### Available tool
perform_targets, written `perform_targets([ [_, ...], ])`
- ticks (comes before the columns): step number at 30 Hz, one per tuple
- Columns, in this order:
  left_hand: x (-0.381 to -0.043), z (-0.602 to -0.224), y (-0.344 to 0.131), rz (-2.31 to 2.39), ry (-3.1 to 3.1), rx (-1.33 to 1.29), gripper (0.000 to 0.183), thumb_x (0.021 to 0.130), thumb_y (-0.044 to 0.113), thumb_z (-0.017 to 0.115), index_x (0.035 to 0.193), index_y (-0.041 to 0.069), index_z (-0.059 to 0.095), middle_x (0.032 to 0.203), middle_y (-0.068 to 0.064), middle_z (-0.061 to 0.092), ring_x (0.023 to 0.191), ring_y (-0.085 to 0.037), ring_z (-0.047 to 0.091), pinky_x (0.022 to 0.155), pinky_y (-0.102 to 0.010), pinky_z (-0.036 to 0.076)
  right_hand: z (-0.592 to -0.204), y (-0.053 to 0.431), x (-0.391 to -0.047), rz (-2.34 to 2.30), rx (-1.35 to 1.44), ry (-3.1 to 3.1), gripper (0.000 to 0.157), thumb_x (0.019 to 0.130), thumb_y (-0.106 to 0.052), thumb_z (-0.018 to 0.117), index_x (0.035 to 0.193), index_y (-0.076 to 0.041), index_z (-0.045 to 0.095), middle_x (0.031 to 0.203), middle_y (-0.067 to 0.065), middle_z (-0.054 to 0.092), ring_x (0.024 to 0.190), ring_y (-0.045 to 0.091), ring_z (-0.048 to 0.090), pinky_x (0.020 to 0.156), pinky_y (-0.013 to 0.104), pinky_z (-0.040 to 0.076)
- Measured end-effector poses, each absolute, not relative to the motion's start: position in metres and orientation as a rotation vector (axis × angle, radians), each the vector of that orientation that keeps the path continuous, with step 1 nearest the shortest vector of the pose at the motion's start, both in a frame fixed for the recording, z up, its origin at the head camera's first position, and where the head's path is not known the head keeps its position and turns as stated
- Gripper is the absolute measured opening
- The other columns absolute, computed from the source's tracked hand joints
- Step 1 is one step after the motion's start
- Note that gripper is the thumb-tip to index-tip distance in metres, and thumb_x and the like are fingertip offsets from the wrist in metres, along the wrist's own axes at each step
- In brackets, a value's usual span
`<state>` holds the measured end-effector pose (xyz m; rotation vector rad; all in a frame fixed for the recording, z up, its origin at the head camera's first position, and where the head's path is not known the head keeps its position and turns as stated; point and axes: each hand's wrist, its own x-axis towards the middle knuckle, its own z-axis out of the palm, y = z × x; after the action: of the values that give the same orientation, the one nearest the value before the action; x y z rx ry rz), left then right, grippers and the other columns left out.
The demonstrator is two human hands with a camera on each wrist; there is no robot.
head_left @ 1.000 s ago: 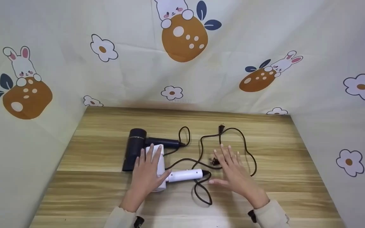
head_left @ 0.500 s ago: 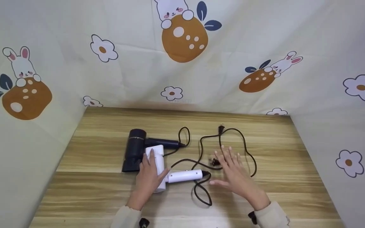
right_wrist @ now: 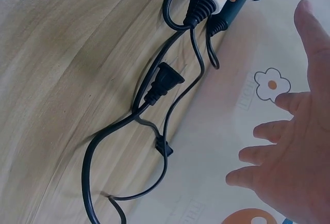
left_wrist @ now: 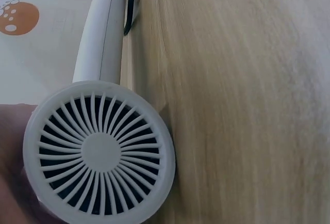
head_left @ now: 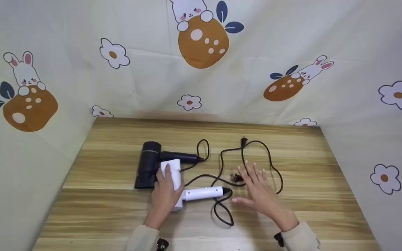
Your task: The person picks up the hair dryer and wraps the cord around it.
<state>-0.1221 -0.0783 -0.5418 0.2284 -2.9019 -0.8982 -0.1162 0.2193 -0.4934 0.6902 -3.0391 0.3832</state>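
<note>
My left hand [head_left: 164, 198] grips the barrel of a white hair dryer [head_left: 204, 193], thumb on the near side and fingers over its top. The dryer lies flat, handle pointing right. In the left wrist view the round slatted intake [left_wrist: 101, 152] faces the camera, with part of the hand at its left edge. A black hair dryer [head_left: 149, 158] lies just beyond, its nozzle close to the left fingers. My right hand [head_left: 262, 195] is spread with straight fingers over the black cords; the right wrist view shows it raised above the table. Beside its fingertips lies a plug [right_wrist: 165, 82].
A second plug [head_left: 244, 141] lies farther back. The looped black cord [head_left: 270, 157] spreads across the right half of the wooden table [head_left: 99, 216]. A patterned cloth [head_left: 145, 76] hangs behind and along both sides.
The left hand has slid right over the white hair dryer, from spread fingers to a grip round its barrel. Both dryers lie where they were; the right hand has barely moved.
</note>
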Motion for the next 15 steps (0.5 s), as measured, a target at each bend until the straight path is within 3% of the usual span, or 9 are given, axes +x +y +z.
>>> perform_targets([
  [9, -0.12, -0.533, -0.077, -1.01, -2.793, 0.222, 0.082, 0.078, 0.032, 0.07, 0.145, 0.012, 0.026, 0.142, -0.022, 0.029, 0.102, -0.046, 0.053, 0.067, -0.055, 0.049, -0.494, 0.227, -0.114, 0.421, 0.661, -3.055, 0.098, 0.077, -0.06, 0.059, 0.149, -0.016, 0.01, 0.155, 0.009, -0.002, 0.142, 0.035, 0.002, 0.112, 0.057, 0.005],
  [15, -0.118, -0.518, -0.074, -1.171, -2.638, 0.2, 0.081, 0.076, 0.025, 0.072, 0.143, 0.013, 0.03, 0.142, -0.02, 0.03, 0.113, -0.043, 0.047, 0.082, -0.055, 0.046, -0.495, 0.228, -0.113, 0.577, 0.623, -3.016, 0.086, 0.082, -0.053, 0.057, 0.148, -0.014, 0.019, 0.155, 0.012, 0.009, 0.141, 0.035, 0.012, 0.112, 0.056, 0.01],
])
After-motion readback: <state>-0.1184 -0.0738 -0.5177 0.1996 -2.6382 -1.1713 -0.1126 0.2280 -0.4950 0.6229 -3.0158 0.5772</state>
